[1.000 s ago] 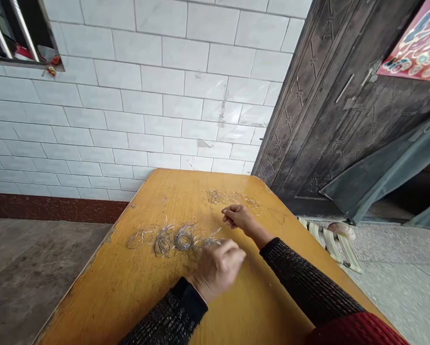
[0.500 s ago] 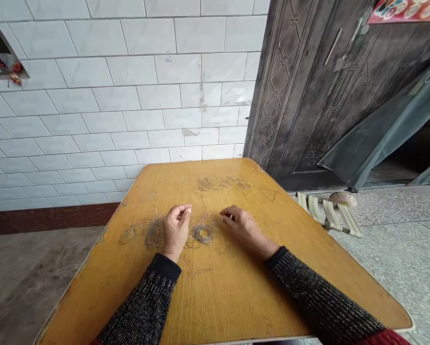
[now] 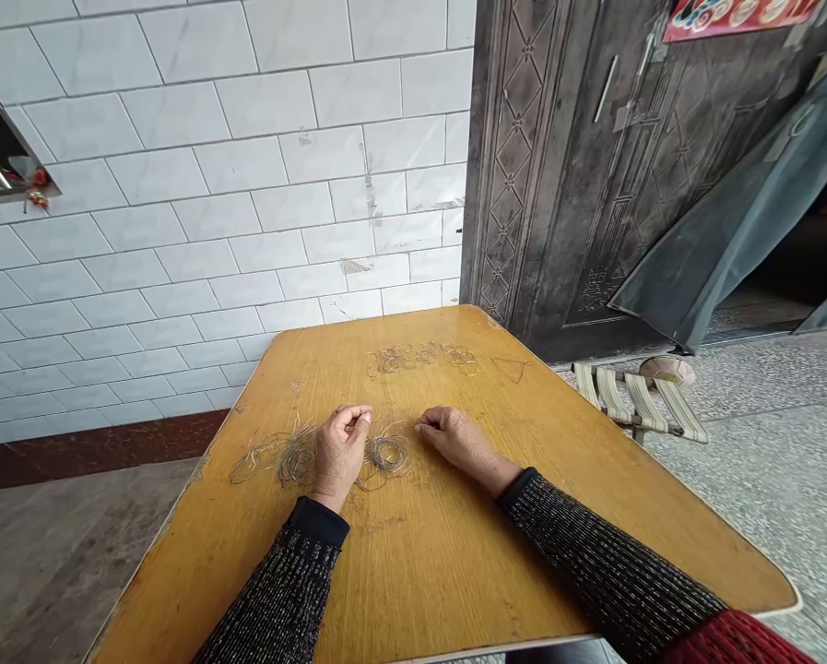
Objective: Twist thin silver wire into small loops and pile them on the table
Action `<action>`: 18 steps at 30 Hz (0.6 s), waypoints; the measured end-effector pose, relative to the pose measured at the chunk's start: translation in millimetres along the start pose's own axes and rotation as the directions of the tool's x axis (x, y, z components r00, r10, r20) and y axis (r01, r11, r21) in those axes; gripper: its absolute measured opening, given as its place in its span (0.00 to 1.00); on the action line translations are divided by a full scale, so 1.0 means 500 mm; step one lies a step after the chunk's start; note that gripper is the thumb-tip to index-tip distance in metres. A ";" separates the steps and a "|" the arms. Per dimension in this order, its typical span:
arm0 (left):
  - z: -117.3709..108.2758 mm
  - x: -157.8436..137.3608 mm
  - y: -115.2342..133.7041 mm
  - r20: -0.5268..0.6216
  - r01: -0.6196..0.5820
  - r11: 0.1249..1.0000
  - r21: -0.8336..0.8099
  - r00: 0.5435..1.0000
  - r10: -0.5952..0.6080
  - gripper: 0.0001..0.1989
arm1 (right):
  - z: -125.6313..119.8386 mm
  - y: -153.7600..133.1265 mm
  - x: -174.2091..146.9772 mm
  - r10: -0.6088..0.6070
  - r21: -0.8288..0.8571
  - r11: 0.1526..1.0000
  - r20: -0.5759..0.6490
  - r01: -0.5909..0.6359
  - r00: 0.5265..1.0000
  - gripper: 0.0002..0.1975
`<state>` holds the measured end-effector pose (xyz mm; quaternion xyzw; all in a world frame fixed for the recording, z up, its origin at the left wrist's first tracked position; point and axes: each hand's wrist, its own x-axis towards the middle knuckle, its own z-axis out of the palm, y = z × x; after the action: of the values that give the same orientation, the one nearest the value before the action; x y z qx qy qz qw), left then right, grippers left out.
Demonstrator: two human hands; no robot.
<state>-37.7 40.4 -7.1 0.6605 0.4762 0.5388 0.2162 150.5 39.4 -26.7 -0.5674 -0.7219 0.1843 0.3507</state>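
My left hand (image 3: pixel 342 452) is raised over the near row of thin wire coils, its thumb and forefinger pinched together. Right of it, my right hand (image 3: pixel 458 444) is also closed in a pinch, low over the bare wood. Any strand between the fingertips is too fine to make out. A round grey wire coil (image 3: pixel 389 454) lies just right of my left hand. To its left are a darker wire bundle (image 3: pixel 294 459) and looser wire loops (image 3: pixel 253 458). My left hand hides part of this row.
Farther back on the wooden table (image 3: pixel 413 572) lies a row of thin wire loops (image 3: pixel 423 356), with a bent wire triangle (image 3: pixel 511 369) to its right. A white tiled wall (image 3: pixel 247 221) stands behind. A strapped folding stool (image 3: pixel 638 401) is on the floor at right.
The view has turned slightly to the right. My right hand has come a little closer to my left, its fingers drawn tighter together. My left hand keeps its pinch.
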 end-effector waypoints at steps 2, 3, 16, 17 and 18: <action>-0.001 0.001 0.002 -0.004 0.004 1.000 0.014 1.000 -0.004 0.06 | -0.001 0.000 -0.002 -0.012 -0.041 0.999 -0.026 0.011 1.000 0.07; -0.002 0.002 0.003 -0.009 0.009 1.000 0.022 1.000 -0.009 0.07 | -0.003 -0.002 -0.004 -0.021 -0.078 0.997 -0.049 0.017 0.999 0.08; 0.001 -0.001 0.002 0.028 -0.035 0.989 0.145 0.999 0.031 0.09 | -0.002 -0.069 -0.049 -0.431 -0.198 0.841 0.318 0.504 0.844 0.05; 0.001 -0.001 0.002 0.029 -0.042 0.988 0.149 0.999 0.038 0.09 | -0.001 -0.068 -0.049 -0.435 -0.181 0.846 0.310 0.502 0.845 0.06; 0.002 -0.002 0.003 0.028 -0.046 0.987 0.152 0.999 0.043 0.09 | -0.001 -0.067 -0.048 -0.438 -0.154 0.854 0.299 0.496 0.847 0.06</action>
<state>-36.3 39.3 -6.7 0.6921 0.4984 0.4974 0.1590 130.4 7.1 -11.0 -0.3809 -0.8936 0.0807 0.2233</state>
